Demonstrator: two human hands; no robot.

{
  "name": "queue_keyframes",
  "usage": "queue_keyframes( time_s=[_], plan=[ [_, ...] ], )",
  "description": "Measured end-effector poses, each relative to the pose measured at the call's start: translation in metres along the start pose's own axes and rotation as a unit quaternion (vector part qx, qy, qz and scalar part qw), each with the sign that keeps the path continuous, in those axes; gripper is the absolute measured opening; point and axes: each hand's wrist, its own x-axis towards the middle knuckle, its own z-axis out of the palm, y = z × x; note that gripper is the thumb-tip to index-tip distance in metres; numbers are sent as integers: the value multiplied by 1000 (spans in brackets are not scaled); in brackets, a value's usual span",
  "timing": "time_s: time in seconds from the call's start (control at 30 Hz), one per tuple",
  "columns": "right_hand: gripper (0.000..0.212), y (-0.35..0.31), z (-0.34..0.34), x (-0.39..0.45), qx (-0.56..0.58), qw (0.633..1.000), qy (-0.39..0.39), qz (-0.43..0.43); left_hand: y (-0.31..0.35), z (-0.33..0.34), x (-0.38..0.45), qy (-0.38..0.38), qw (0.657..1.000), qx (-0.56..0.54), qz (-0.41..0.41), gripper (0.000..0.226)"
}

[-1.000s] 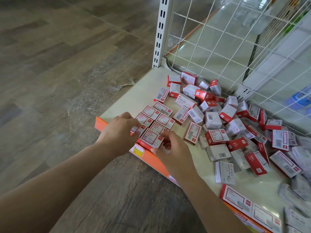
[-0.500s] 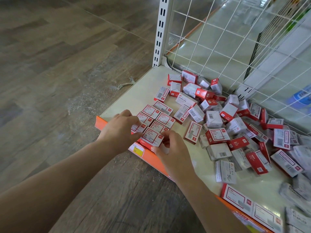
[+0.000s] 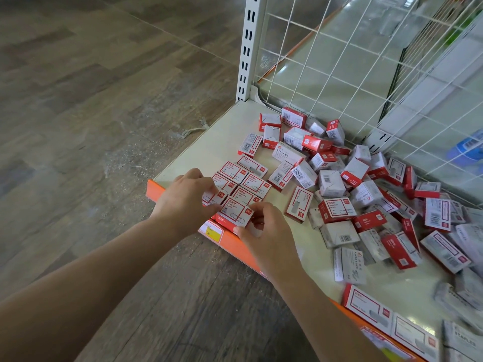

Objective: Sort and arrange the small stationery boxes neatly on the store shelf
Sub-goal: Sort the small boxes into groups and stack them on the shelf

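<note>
Head view: both hands sit at the shelf's (image 3: 209,142) orange front edge. The left hand (image 3: 185,202) curls over a box (image 3: 213,198); the right hand (image 3: 266,236) pinches a red-and-white box (image 3: 235,214) beside the flat rows.

Wood-plank floor (image 3: 91,100) with scattered dust; frayed string scrap (image 3: 192,131) beside shelf corner. Yellow price tag (image 3: 211,231) on orange edge strip (image 3: 236,244).

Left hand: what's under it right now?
The left hand covers part of a red-and-white box in the tidy group at the shelf corner. Only that box's right end shows; anything else beneath the palm is hidden.
</note>
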Motion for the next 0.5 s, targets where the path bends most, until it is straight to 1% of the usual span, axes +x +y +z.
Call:
queue_keyframes(
  time_s=[0.13,0.2,0.3,0.43,0.5],
  plan=[
    [48,3,-11,-1,62,998,-18,12,3,2,-2,32,999,-18,7,31],
    [45,6,-21,0,78,997,-12,24,7,4,-1,35,999,-14,19,35],
    [30,16,-34,3,70,997,27,22,14,7,5,14,999,-9,51,37],
    [24,31,-49,10,27,995,90,44,25,15,14,-42,990,63,116,42],
    [23,37,-55,14,-17,993,101,56,33,22,18,-68,984,95,138,43]
  ],
)
